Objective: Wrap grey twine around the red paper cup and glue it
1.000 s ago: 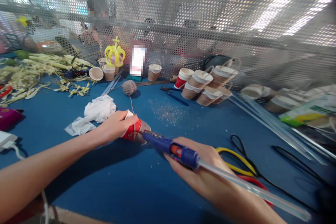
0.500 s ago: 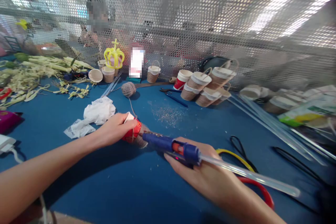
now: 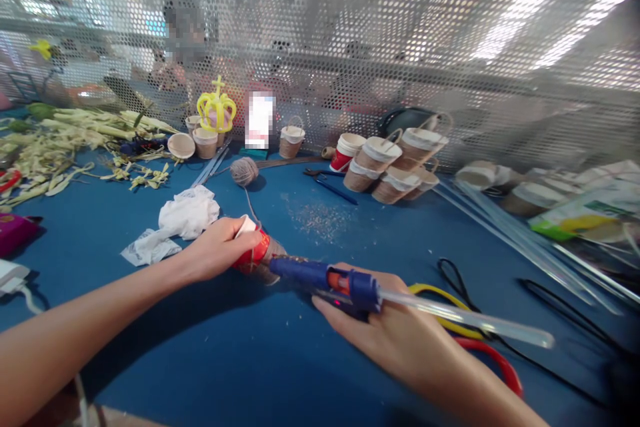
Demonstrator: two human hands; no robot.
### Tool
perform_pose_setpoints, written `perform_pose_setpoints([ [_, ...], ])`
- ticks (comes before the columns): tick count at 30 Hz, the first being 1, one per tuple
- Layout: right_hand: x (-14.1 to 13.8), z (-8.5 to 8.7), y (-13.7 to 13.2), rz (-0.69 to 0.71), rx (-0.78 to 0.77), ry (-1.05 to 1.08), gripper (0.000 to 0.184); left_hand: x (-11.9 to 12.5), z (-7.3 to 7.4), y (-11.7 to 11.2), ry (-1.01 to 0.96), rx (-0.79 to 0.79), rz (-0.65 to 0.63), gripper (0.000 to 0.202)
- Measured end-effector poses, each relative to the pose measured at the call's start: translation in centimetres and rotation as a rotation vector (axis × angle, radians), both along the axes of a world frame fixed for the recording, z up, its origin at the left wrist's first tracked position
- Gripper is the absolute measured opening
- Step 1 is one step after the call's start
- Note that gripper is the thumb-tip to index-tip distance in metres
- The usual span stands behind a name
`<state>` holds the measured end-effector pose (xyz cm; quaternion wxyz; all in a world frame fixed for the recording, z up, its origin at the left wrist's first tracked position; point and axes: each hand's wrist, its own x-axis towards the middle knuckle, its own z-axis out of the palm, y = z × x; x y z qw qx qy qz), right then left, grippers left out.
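Note:
My left hand (image 3: 225, 247) is closed around a red paper cup (image 3: 257, 250), tipped on its side. Twine is wound round the cup's lower part, and a strand runs back from it to a ball of twine (image 3: 245, 171). In my right hand (image 3: 370, 320) is a blue hot glue gun (image 3: 320, 277), its nozzle at the wrapped end of the cup; I cannot tell whether it touches. A long clear glue stick (image 3: 470, 317) sticks out of the gun's rear. The fingers round the handle are partly hidden behind the gun.
Crumpled white tissue (image 3: 189, 212) lies beyond my left arm. Twine-wrapped cups (image 3: 377, 153) are stacked at the back right, near pliers (image 3: 330, 185). Scissors with red and yellow handles (image 3: 493, 353) lie beside my right wrist. Loose glue sticks (image 3: 525, 240) lie right; dried husks (image 3: 75, 127) cover the left.
The glue gun has shifted very slightly, and its glue stick's rear end has swung up and to the left. My left hand still holds the cup in nearly the same place.

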<state>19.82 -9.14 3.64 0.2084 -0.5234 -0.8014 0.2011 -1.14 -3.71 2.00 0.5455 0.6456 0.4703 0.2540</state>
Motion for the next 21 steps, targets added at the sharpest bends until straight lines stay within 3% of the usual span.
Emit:
perform_pose_setpoints([
  [6,-0.40,0.85,0.26,-0.017,0.018,0.021,0.013,-0.01,-0.07,0.07,0.020,0.029,0.012,0.021],
  [21,-0.28,1.12,0.37,-0.053,0.009,-0.038,0.021,-0.12,-0.15,0.01,0.017,0.050,0.001,0.024],
])
